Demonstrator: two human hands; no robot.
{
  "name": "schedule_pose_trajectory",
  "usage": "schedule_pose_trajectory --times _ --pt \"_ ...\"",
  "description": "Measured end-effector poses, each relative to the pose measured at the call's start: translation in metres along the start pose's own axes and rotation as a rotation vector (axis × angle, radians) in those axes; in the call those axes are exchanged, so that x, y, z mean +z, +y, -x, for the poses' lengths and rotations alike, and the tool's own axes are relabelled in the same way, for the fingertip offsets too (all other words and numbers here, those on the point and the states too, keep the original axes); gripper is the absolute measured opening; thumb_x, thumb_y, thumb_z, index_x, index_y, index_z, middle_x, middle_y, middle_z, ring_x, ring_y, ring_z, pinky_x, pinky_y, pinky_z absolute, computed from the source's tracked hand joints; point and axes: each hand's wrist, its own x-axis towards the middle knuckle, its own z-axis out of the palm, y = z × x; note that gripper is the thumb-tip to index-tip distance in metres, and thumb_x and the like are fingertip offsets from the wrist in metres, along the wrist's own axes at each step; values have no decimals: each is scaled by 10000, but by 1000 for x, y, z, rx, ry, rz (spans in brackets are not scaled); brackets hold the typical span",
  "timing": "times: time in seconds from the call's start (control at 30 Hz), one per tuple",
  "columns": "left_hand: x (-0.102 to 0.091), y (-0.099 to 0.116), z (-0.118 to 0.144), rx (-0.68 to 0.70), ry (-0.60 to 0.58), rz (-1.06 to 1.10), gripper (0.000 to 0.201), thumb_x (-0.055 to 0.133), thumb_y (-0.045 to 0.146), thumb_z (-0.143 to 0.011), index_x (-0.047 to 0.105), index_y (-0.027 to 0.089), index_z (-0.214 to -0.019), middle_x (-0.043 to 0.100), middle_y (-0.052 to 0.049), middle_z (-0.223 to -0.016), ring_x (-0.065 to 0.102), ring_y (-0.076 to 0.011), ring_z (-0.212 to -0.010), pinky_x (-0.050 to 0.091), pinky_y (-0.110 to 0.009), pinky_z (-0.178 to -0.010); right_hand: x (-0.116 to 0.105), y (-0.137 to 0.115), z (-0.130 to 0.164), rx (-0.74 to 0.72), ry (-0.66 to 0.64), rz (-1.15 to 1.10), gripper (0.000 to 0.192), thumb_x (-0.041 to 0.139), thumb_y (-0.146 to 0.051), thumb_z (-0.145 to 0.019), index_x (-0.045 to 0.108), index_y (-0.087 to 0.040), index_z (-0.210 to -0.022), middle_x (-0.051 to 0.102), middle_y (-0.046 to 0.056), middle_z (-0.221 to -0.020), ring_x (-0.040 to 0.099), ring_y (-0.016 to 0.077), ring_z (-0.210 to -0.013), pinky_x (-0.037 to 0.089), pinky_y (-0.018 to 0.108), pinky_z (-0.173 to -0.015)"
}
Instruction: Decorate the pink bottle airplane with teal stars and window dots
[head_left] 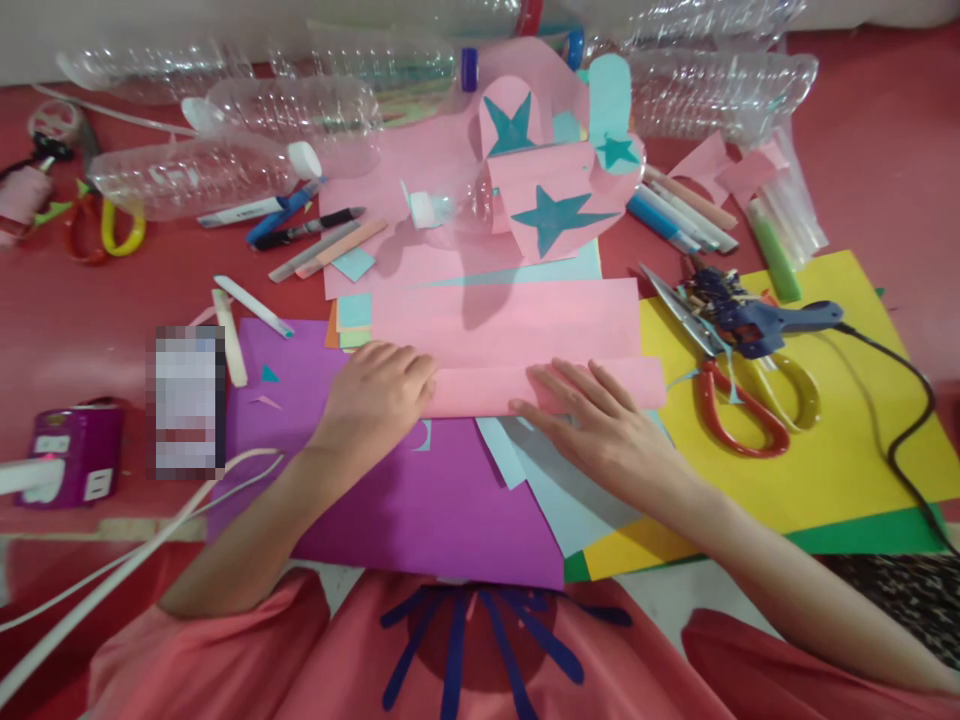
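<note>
Pressing down on a rolled strip of pink paper [525,388], with the left hand [379,395] curled over its left end and the right hand [600,425] lying flat, fingers spread, across its middle, probably keeping the roll from springing open. Neither grip closing around anything: the left fingers bent loosely on top, the right ones apart and flat. Lying just near of a larger pink sheet [510,320], the roll is resting partly on a purple sheet [420,500] and pale blue sheets [562,490]. Sitting to the right on a yellow sheet [847,420], kept within easy reach: red-handled scissors [731,400] and what looks like a blue glue gun [772,322]. Standing farther off, a pink paper model with teal stars [555,180] among clear plastic bottles [217,170].
</note>
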Motion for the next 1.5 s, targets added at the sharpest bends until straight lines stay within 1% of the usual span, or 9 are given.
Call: schedule_pose_trajectory --times 0.07,0.17,0.27,0.43,0.67,0.8,0.93,1.17,1.5 --pt "1 8 0 -15 65 -3 300 373 181 -982 652 151 -1088 718 -127 -1045 670 -257 -953 529 -411 -875 4 2 -1 15 -2 -12 511 513 -101 -922 493 -280 -1400 558 85 -1447 497 260 -1374 430 474 -1136" --pt "7 26 5 44 163 29 385 396 249 -1006 544 101 -1329 607 -189 -1339 582 -292 -1235 463 -442 -1046 8 4 -2 33 -16 -26 484 519 -143 -935 498 -270 -1401 557 112 -1443 507 271 -1364 448 488 -1117" --pt "19 40 10 116 114 76 482 381 358 -1023 445 128 -1442 502 -184 -1469 497 -302 -1350 408 -466 -1114 11 5 -3 35 -21 -27 456 496 -185 -961 493 -265 -1410 555 116 -1444 511 269 -1358 457 498 -1101" --pt "35 45 9 86 93 46 515 370 402 -1025 443 134 -1458 514 -180 -1462 508 -308 -1340 401 -473 -1117 13 11 -7 28 -12 6 425 455 -341 -996 520 -224 -1399 564 138 -1432 534 291 -1330 492 473 -1052" --pt "40 39 4 92 146 23 489 314 387 -1040 488 146 -1429 545 -163 -1438 531 -308 -1314 435 -473 -1075 15 18 -12 52 1 65 430 402 -410 -1007 567 -219 -1355 598 129 -1397 575 281 -1286 503 442 -1032" --pt "43 38 4 75 158 21 496 326 398 -1036 486 145 -1430 533 -180 -1444 528 -324 -1319 433 -479 -1074 18 20 -12 73 8 65 429 404 -415 -1006 572 -228 -1353 580 156 -1410 572 274 -1288 489 436 -1035" --pt "44 37 4 59 148 53 502 321 406 -1036 471 153 -1443 508 -179 -1468 504 -315 -1346 423 -472 -1089 18 20 -13 88 6 55 416 403 -410 -1007 576 -247 -1349 584 137 -1409 563 260 -1291 464 430 -1053" --pt "43 36 3 53 145 60 497 317 395 -1037 473 148 -1440 511 -171 -1468 501 -308 -1351 423 -465 -1092 15 20 -18 69 60 108 358 434 -366 -1002 634 -237 -1269 645 130 -1324 619 247 -1195 497 394 -993" --pt "47 36 4 25 72 101 514 368 399 -1026 407 175 -1488 444 -167 -1523 442 -312 -1402 384 -490 -1130 20 23 -17 84 39 51 363 433 -357 -1002 619 -251 -1295 624 131 -1343 587 260 -1217 487 433 -1010"
